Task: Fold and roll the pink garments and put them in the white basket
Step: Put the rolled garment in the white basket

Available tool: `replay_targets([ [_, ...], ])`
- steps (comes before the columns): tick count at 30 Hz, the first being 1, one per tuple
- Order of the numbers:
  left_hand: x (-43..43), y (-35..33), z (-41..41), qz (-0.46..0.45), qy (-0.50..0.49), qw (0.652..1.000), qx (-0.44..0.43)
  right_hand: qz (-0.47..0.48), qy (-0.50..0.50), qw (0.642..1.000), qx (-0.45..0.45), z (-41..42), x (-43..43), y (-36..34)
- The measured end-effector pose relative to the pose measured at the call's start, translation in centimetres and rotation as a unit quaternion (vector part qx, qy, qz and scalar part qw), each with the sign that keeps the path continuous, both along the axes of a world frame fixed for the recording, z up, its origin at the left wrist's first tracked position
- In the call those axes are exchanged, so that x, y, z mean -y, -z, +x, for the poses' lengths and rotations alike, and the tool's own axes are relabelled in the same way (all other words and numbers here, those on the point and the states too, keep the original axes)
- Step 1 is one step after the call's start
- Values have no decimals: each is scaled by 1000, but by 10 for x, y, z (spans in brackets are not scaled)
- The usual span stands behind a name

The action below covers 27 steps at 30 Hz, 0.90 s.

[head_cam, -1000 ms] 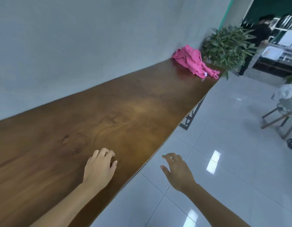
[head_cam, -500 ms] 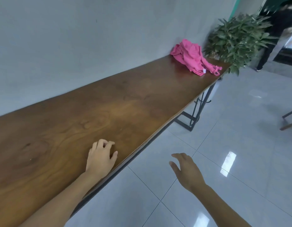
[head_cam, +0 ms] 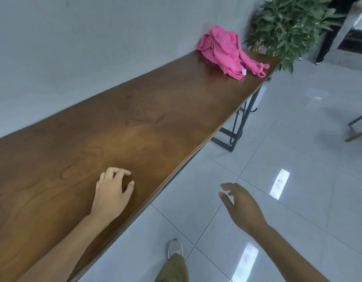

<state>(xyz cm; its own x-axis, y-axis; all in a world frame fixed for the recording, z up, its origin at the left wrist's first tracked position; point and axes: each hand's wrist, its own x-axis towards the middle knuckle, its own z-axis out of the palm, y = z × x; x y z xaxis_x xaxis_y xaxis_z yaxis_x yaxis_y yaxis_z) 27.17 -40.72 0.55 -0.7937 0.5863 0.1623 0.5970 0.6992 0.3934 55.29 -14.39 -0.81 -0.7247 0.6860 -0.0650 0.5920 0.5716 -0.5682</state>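
Table [head_cam: 155,119] runs off frame at left & bottom. Pink garments [head_cam: 225,47] lie in a heap, can't tell how many; tag [head_cam: 244,72] too small to read. Plant [head_cam: 288,23] cut by top edge, pot [head_cam: 259,97] mostly behind table end. Bystander [head_cam: 328,39]: legs only, rest off frame. Chair [head_cam: 359,134] cut at right edge. Left hand [head_cam: 113,192]: fingertips curl under, contact w/ table unclear.

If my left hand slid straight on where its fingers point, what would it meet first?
Probably the pink garments at the table's far end; only bare wood lies before the left hand.
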Motion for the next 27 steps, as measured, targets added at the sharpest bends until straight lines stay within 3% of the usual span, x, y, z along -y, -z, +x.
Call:
replay_targets([
  [15,-228,-4,-94,45,115,992,29,5,86,996,13,-74,-151,-28],
  [19,-304,-4,-113,17,146,989,26,3,101,995,24,-81,-183,-28],
  [27,-443,-9,-153,-26,117,992,43,19,103,993,45,-92,-267,-34],
])
